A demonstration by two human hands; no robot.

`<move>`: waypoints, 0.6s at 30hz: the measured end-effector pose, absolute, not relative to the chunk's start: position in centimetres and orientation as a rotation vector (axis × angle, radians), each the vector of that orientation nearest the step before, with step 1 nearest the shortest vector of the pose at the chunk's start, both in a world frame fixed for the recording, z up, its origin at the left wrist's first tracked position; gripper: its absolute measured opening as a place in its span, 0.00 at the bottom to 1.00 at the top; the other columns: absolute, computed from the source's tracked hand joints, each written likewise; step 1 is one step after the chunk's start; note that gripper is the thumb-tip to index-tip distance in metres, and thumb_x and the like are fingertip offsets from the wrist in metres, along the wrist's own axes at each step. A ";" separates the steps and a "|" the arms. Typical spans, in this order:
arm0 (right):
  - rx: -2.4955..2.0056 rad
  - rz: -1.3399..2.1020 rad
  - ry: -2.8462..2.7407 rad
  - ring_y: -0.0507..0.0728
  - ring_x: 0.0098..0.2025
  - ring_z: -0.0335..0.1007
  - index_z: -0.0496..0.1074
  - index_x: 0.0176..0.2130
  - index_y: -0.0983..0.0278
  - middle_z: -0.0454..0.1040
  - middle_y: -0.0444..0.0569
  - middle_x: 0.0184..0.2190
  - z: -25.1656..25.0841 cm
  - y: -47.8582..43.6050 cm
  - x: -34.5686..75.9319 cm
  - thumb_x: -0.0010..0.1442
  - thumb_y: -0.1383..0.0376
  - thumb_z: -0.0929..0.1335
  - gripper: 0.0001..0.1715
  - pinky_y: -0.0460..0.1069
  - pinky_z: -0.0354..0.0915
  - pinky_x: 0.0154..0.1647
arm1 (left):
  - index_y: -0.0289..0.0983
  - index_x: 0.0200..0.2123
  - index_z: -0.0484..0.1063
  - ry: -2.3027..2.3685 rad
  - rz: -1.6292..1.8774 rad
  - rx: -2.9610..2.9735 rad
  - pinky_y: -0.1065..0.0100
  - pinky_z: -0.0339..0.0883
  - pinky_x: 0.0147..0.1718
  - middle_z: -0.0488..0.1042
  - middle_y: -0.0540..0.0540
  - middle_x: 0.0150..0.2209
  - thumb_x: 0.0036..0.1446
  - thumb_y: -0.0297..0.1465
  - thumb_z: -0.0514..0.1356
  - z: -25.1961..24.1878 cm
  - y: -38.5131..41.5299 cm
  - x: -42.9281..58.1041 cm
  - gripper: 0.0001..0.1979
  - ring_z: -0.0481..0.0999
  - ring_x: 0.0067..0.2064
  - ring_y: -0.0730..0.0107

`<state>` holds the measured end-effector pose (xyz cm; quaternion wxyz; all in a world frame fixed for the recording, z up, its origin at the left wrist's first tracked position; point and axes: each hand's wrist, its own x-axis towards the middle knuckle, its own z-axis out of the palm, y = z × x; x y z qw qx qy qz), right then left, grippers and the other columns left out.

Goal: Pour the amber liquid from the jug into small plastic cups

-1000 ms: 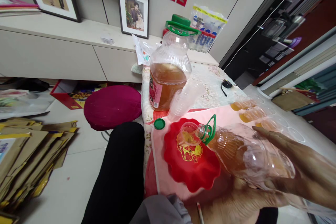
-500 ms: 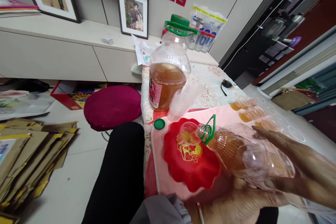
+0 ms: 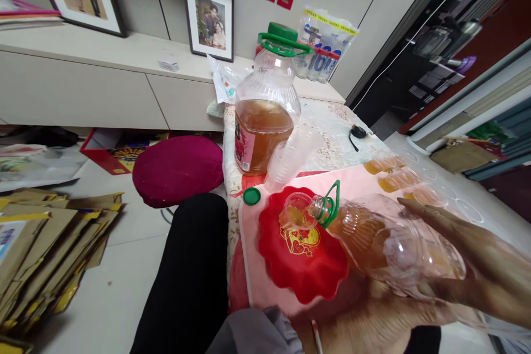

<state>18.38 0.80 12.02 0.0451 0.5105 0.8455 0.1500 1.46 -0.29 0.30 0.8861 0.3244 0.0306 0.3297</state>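
A large clear bottle of amber liquid lies tilted, its green-ringed mouth at the rim of a small clear cup. The cup, with some liquid inside, is on a red scalloped tray. Under the bottle is my left hand, fingers around its lower side. My right hand grips the bottle's base end from the right. A green cap lies on the pink mat. Stacked clear cups lean beside a second big jug with a green lid.
Several filled cups stand along the mat's far right edge. A black tape measure rests on the floral tablecloth. At the left are a magenta stool and folded cardboard on the floor. Framed photos stand on the cabinet.
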 end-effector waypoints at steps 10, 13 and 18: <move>1.557 0.453 2.595 0.75 0.52 0.83 0.60 0.70 0.63 0.79 0.67 0.58 12.1 0.7 18.3 0.61 0.37 0.69 0.51 0.63 0.83 0.42 | 0.41 0.64 0.71 0.016 0.691 0.585 0.45 0.65 0.69 0.75 0.40 0.62 0.63 0.47 0.66 1.4 0.0 0.7 0.30 0.74 0.65 0.55; 1.583 0.428 2.566 0.75 0.53 0.82 0.58 0.71 0.61 0.79 0.66 0.60 12.0 0.7 18.6 0.59 0.37 0.70 0.53 0.63 0.83 0.42 | 0.49 0.66 0.68 -0.088 0.775 0.414 0.49 0.57 0.74 0.74 0.48 0.65 0.51 0.39 0.75 1.8 -0.3 1.0 0.40 0.69 0.71 0.54; 1.602 0.407 2.544 0.75 0.55 0.81 0.57 0.72 0.59 0.77 0.65 0.61 11.8 0.5 19.2 0.59 0.36 0.70 0.54 0.66 0.82 0.45 | 0.47 0.60 0.75 -0.142 0.773 0.267 0.44 0.54 0.76 0.77 0.46 0.62 0.43 0.33 0.77 2.1 -0.4 1.0 0.39 0.69 0.72 0.47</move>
